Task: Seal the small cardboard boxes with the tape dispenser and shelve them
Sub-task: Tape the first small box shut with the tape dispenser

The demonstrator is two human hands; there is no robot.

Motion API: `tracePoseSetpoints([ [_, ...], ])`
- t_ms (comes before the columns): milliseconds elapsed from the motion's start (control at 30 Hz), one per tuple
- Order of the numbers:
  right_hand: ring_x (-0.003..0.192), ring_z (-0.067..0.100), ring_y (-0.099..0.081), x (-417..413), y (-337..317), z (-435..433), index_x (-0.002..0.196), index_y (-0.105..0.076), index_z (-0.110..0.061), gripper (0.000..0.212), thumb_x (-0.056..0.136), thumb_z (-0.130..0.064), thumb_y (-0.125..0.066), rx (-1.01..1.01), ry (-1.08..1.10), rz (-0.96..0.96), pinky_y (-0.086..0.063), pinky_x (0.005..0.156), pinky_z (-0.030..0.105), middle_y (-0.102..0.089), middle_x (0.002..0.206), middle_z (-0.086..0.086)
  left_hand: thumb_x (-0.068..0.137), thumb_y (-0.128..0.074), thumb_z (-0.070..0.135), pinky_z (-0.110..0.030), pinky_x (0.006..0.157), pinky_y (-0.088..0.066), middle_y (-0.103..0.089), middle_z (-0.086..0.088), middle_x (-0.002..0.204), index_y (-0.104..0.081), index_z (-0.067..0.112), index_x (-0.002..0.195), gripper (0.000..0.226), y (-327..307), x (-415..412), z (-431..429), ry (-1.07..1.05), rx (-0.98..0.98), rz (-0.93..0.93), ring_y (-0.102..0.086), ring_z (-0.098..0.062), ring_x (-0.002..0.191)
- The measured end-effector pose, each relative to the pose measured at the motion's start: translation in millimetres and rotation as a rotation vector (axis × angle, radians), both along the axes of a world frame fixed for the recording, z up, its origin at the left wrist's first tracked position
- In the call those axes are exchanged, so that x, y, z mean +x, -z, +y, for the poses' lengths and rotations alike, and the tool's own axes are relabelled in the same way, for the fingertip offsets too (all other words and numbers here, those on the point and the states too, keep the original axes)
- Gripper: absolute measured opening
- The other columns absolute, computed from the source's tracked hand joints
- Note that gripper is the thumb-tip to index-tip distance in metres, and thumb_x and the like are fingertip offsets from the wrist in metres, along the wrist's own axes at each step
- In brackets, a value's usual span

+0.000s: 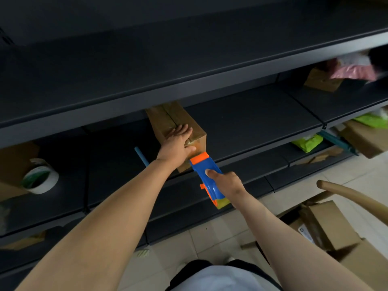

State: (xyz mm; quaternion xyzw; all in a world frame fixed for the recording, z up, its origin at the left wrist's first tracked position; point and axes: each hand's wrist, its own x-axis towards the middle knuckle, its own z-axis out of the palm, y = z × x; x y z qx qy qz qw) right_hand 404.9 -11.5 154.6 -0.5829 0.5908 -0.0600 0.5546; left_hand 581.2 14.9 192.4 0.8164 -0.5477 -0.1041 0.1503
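A small cardboard box (168,118) lies on the dark middle shelf (252,118), its near end over the shelf's front edge. My left hand (177,144) rests flat on the box's top near that end, thumb on the front face. My right hand (225,181) grips a blue and orange tape dispenser (204,169). The dispenser's orange head touches the box's near front face, just below my left thumb. A strip of tape shows along the box's top seam.
A white tape roll (41,178) sits on the lower shelf at left beside a brown box (12,162). More cardboard boxes (329,223) lie on the tiled floor at right, by a curved wooden chair back (352,194). Green bags (308,141) and a pink package (354,70) occupy shelves at right.
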Motion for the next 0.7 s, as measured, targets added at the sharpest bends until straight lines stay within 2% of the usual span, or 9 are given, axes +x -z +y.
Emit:
tracePoseSetpoints([
  [133,0.067,0.01,-0.059,-0.1,-8.4,0.9,0.074,-0.048,-0.02,0.035,0.086,-0.051,-0.061,-0.011,-0.058,0.001,-0.045,0.057,0.023,-0.056,0.073,0.0,0.091,-0.059,0.032,-0.029,0.114,-0.006,-0.015,0.004,0.157,-0.023,0.021,0.148,0.069,-4.0,0.2,-2.0,-0.019,0.035,0.024,-0.008,-0.012,0.144],
  [200,0.069,0.014,-0.064,-3.4,-11.6,-1.8,0.082,-0.06,-0.016,0.035,0.084,-0.05,-0.062,-0.007,-0.081,0.007,-0.052,0.063,0.027,-0.066,0.079,0.002,0.09,-0.061,0.03,-0.029,0.115,-0.008,-0.017,0.003,0.157,-0.025,0.021,0.148,0.069,-3.7,0.7,-3.3,-0.032,0.025,0.049,-0.01,-0.012,0.144],
  [267,0.071,0.017,-0.066,-4.8,-18.0,-7.0,0.081,-0.063,-0.014,0.035,0.083,-0.049,-0.063,-0.029,-0.113,0.038,-0.057,0.067,0.032,-0.07,0.082,0.004,0.089,-0.062,0.03,-0.029,0.114,-0.01,-0.018,0.003,0.157,-0.027,0.02,0.148,0.069,-4.0,0.1,-4.0,-0.034,0.025,0.045,-0.011,-0.012,0.144],
  [333,0.065,0.015,-0.06,1.4,-26.3,-13.8,0.079,-0.055,-0.014,0.036,0.082,-0.049,-0.062,-0.117,-0.143,0.136,-0.047,0.052,0.029,-0.063,0.078,0.002,0.089,-0.062,0.03,-0.028,0.114,-0.011,-0.019,0.002,0.156,-0.028,0.018,0.147,0.069,-4.9,2.1,-5.4,-0.026,0.03,0.048,-0.012,-0.013,0.144],
  [367,0.066,0.014,-0.057,6.5,-29.6,-15.2,0.08,-0.053,-0.014,0.036,0.082,-0.049,-0.061,-0.177,-0.179,0.208,-0.041,0.051,0.027,-0.059,0.078,0.001,0.088,-0.063,0.029,-0.028,0.114,-0.011,-0.019,0.002,0.156,-0.028,0.018,0.147,0.069,-6.1,2.0,-5.0,-0.023,0.034,0.054,-0.012,-0.013,0.144],
  [467,0.078,0.021,-0.055,16.3,-28.4,-7.7,0.098,-0.06,-0.015,0.028,0.085,-0.04,-0.056,-0.3,-0.343,0.442,-0.04,0.064,0.026,-0.055,0.088,0.001,0.088,-0.063,0.03,-0.029,0.114,-0.012,-0.019,0.003,0.156,-0.028,0.019,0.147,0.07,-8.0,1.4,-2.8,-0.016,0.044,0.061,-0.012,-0.014,0.144],
  [533,0.081,0.024,-0.058,10.5,-17.4,1.7,0.098,-0.062,-0.014,0.029,0.086,-0.038,-0.053,-0.283,-0.307,0.477,-0.04,0.066,0.026,-0.063,0.097,0.003,0.089,-0.062,0.03,-0.03,0.115,-0.011,-0.018,0.003,0.157,-0.027,0.02,0.148,0.069,-5.8,0.8,-0.6,-0.011,0.041,0.047,-0.011,-0.014,0.145],
  [600,0.096,0.029,-0.063,3.8,-14.7,-0.9,0.103,-0.064,-0.012,0.035,0.085,-0.039,-0.051,-0.279,-0.232,0.463,-0.04,0.069,0.027,-0.066,0.105,0.007,0.091,-0.059,0.029,-0.029,0.116,-0.007,-0.016,0.003,0.157,-0.025,0.019,0.148,0.067,-6.1,0.3,0.2,0.001,0.022,0.022,-0.009,-0.014,0.145],
  [700,0.102,0.031,-0.062,-4.5,-19.7,-15.7,0.106,-0.064,-0.009,0.038,0.085,-0.039,-0.053,-0.251,-0.141,0.432,-0.039,0.071,0.027,-0.066,0.107,0.01,0.092,-0.058,0.026,-0.023,0.112,0.0,-0.016,0.005,0.157,-0.025,0.02,0.148,0.066,-6.5,2.1,3.6,0.061,0.018,0.028,-0.007,-0.01,0.144],
])
